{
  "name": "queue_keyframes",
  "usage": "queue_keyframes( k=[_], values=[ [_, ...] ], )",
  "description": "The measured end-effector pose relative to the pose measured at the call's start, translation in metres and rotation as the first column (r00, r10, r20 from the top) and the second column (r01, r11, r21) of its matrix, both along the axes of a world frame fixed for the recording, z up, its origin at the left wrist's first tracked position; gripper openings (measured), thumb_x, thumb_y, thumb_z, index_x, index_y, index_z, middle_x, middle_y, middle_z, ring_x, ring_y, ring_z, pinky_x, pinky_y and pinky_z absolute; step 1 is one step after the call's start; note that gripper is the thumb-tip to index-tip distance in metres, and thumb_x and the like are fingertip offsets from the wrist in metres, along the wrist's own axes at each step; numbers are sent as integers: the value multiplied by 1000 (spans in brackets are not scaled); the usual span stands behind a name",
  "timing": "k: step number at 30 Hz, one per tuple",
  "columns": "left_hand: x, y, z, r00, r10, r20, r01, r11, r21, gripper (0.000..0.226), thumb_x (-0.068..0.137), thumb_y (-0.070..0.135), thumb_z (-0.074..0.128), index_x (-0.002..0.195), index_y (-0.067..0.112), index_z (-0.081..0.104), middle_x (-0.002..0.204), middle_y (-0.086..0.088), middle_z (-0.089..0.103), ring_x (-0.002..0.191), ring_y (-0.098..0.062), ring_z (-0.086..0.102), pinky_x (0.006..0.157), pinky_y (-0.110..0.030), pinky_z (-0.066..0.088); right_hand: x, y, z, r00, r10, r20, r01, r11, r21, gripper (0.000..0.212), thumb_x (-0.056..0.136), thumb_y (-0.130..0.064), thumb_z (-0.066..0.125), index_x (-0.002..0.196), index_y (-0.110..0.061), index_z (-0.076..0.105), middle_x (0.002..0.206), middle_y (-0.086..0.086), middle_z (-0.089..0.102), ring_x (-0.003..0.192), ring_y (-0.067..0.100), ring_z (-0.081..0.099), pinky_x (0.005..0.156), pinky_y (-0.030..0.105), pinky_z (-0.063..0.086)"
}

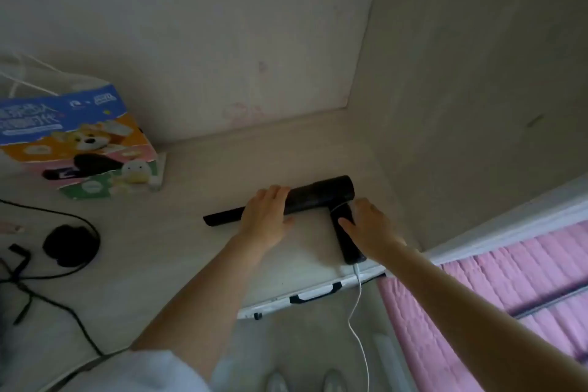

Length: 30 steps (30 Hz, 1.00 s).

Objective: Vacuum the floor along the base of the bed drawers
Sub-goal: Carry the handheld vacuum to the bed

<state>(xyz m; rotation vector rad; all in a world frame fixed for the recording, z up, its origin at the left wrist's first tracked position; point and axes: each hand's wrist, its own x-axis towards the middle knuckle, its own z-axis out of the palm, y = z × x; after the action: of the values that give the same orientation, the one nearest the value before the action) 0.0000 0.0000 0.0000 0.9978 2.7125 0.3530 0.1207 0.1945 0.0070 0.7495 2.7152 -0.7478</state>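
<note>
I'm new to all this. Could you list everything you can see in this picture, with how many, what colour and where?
handheld vacuum: one, black, lying on the pale desk top near the wall corner, narrow nozzle pointing left
charging cable: one, white, plugged into the vacuum's handle end, hanging down over the desk edge
desk: one, pale wood
tissue pack: one, blue, orange and pink with cartoon animals, at the back left of the desk
round object: one, black, on the desk's left side; what it is cannot be told
cords: several, black, far left of the desk
bedding: pink, lower right
left hand: rests on the vacuum's barrel
right hand: at the vacuum's handle
</note>
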Motion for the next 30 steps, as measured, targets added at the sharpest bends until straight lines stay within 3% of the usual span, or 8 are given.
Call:
queue_keyframes(
  k=[7, 17, 23, 30],
  values=[
    [-22, 25, -22, 998, -35, 56, 41, 994, -99, 80, 92, 36, 71, 156, 21, 26, 155, -5, 35, 134, -31, 40, 107, -38, 37, -22, 2, -27, 982, -178, 63, 186, 969, -162, 62, 90, -45, 58, 130, -2, 40, 122, 17, 54, 110, 32, 54, 83, 32, 42],
    [-37, 45, -37, 995, -43, 91, 57, 985, -161, 87, 90, 39, 73, 157, 19, 21, 145, -9, 48, 129, -32, 45, 99, -43, 44, -34, 5, -53, 972, -220, 85, 233, 952, -200, 62, 79, -48, 68, 122, -8, 47, 114, 13, 56, 98, 29, 58, 77, 34, 48],
    [-30, 48, -40, 996, -43, 84, 55, 989, -141, 74, 92, 34, 71, 151, 15, 32, 139, -9, 49, 123, -30, 48, 94, -42, 46, -31, 7, -53, 982, -177, 69, 186, 970, -154, 56, 81, -49, 66, 116, -8, 49, 106, 10, 59, 95, 27, 59, 74, 32, 48],
    [-13, 41, -18, 997, -5, 80, 8, 999, -37, 51, 85, 29, 74, 130, 17, 53, 120, -5, 55, 110, -26, 49, 84, -38, 45, -13, 3, -36, 987, -156, 33, 159, 978, -134, 38, 78, -46, 67, 88, -11, 57, 82, 3, 62, 75, 20, 61, 62, 27, 46]
  ],
)
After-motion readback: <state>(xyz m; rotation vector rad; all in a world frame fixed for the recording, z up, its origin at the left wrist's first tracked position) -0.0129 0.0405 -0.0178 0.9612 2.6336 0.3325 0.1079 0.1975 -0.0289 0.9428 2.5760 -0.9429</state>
